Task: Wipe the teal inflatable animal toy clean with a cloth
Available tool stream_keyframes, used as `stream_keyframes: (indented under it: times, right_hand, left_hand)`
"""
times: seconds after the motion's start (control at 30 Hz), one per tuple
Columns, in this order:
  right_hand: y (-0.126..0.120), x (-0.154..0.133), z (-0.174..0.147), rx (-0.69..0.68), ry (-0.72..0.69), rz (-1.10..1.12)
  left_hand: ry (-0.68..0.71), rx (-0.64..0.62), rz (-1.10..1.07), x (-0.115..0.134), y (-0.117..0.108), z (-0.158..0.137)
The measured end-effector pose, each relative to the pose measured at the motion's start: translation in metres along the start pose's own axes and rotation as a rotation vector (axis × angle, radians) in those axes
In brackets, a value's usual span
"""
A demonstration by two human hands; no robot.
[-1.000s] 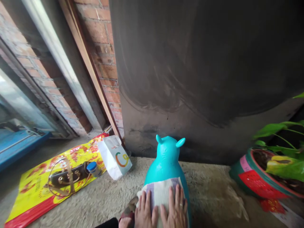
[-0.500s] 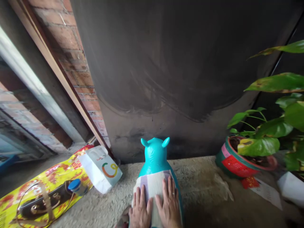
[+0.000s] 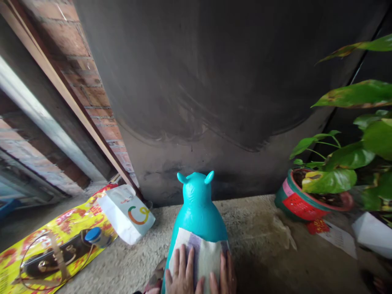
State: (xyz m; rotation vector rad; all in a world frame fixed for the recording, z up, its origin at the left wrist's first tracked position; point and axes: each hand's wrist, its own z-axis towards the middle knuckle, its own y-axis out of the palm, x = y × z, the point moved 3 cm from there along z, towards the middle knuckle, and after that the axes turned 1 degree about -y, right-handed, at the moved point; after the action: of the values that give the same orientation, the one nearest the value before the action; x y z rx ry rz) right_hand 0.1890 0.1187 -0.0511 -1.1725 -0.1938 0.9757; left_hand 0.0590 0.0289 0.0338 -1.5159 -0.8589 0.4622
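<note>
A turquoise animal-shaped bouncy toy (image 3: 198, 208) with two small ears stands on the concrete floor right in front of me, facing a dark smeared wall. A pale striped cloth (image 3: 200, 253) lies across its back. My left hand (image 3: 183, 274) presses flat on the cloth's left part, fingers spread. My right hand (image 3: 225, 277) lies flat on the cloth's right edge, a ring on one finger. Both hands are cut off by the bottom edge of the frame.
A white paper bag (image 3: 127, 212) lies at the left of the toy beside a yellow and red printed sheet (image 3: 36, 245) carrying a black strap item and a blue-capped bottle (image 3: 94, 236). A potted green plant (image 3: 315, 196) and papers (image 3: 370, 234) sit at the right. Brick wall at left.
The view has swung right and dipped slightly. My hands have slid back down the toy's back toward me, staying flat on the cloth.
</note>
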Motion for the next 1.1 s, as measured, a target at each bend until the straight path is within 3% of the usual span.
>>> stream_keyframes:
  times: [0.13,0.23,0.33,0.47,0.57,0.67,0.8,0.9,1.0,1.1]
  right_hand:
    - [0.012,0.02,0.033,-0.008,0.041,0.108]
    - [0.024,0.028,0.079,-0.139,0.1,0.22]
    - [0.034,0.023,0.131,-0.27,0.15,0.301]
    - [0.038,0.011,0.169,-0.267,0.148,0.325]
    - [0.034,0.006,0.158,-0.254,0.182,0.328]
    - [0.032,0.006,0.123,-0.225,0.195,0.347]
    - [0.032,0.014,0.064,-0.108,0.317,0.352]
    - [0.024,0.021,0.036,-0.092,0.287,0.39]
    - [0.01,0.031,0.042,-0.094,0.27,0.426]
    - [-0.001,0.036,0.074,-0.076,0.287,0.426]
  left_hand:
    - [0.014,0.005,-0.015,0.018,-0.012,0.021]
    - [0.022,0.038,-0.045,0.03,-0.021,0.041]
    - [-0.005,0.071,-0.04,0.035,-0.029,0.063]
    - [-0.042,0.123,0.014,0.035,-0.037,0.08]
    - [-0.049,0.084,0.027,0.034,-0.041,0.079]
    - [-0.052,0.02,0.037,0.031,-0.043,0.066]
    - [-0.046,-0.066,0.028,0.025,-0.039,0.035]
    - [-0.063,-0.119,0.012,0.015,-0.03,0.009]
    - [-0.071,-0.167,-0.037,0.004,-0.023,-0.006]
    - [-0.05,-0.161,-0.116,-0.003,-0.026,-0.005]
